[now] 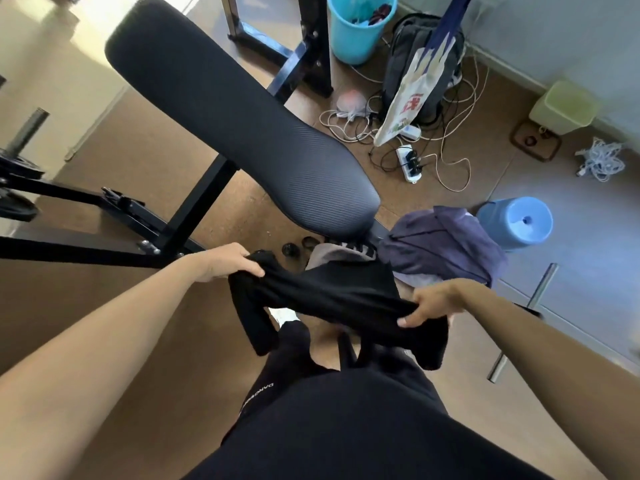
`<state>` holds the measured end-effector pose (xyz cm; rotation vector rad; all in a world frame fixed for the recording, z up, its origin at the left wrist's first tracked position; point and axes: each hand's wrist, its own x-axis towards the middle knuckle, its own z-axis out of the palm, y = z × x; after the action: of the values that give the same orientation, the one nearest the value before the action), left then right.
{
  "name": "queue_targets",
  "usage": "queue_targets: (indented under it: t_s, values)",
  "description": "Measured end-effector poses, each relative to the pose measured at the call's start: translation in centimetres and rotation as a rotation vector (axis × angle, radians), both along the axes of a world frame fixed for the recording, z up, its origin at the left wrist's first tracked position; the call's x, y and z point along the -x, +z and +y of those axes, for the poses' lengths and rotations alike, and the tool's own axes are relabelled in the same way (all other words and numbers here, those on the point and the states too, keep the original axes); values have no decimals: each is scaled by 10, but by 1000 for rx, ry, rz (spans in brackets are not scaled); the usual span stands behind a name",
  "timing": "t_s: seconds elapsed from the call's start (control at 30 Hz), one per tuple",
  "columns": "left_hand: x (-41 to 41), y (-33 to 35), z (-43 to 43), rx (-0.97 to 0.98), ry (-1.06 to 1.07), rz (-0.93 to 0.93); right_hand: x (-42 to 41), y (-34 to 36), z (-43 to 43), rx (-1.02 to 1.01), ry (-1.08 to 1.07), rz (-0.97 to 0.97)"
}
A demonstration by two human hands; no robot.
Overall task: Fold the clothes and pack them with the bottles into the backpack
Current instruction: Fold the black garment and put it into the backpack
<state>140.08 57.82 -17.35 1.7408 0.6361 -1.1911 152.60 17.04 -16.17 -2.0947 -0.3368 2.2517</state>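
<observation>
Strong daylight is pouring in from the upper left, washing the floor (52, 46) there out to a pale, overexposed yellow. A soft sheen is lying along the ribbed black pad (242, 133). The left forearm (104, 341) is catching the light brightly, while the right forearm (554, 358) is sitting in shade. The black garment (329, 299) is losing its folds to darkness. The right hand (436, 303) is smearing slightly with motion blur. Wide-angle distortion is stretching both forearms at the lower corners and tilting the metal bar (542, 287); the green bin (562, 107) is looking soft near the edge.
</observation>
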Motion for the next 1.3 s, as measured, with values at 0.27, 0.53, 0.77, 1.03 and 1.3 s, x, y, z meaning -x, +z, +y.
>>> queue_targets:
  t_s: [0.27,0.53,0.77,1.03,1.3]
  values:
    - [-21,-23,-8,-144,249,-306,-49,-32,16,-345,-298,-703]
    - [-70,-115,18,-410,468,-479,-132,-127,61,-332,-428,-923]
    - [-130,-213,46,-284,766,-473,-235,-210,99,-290,-549,-982]
    - [-177,-308,56,-572,859,-844,-283,-303,145,-444,-740,-1209]
    - [-175,-354,32,-680,893,-936,-222,-385,162,-559,-568,-1014]
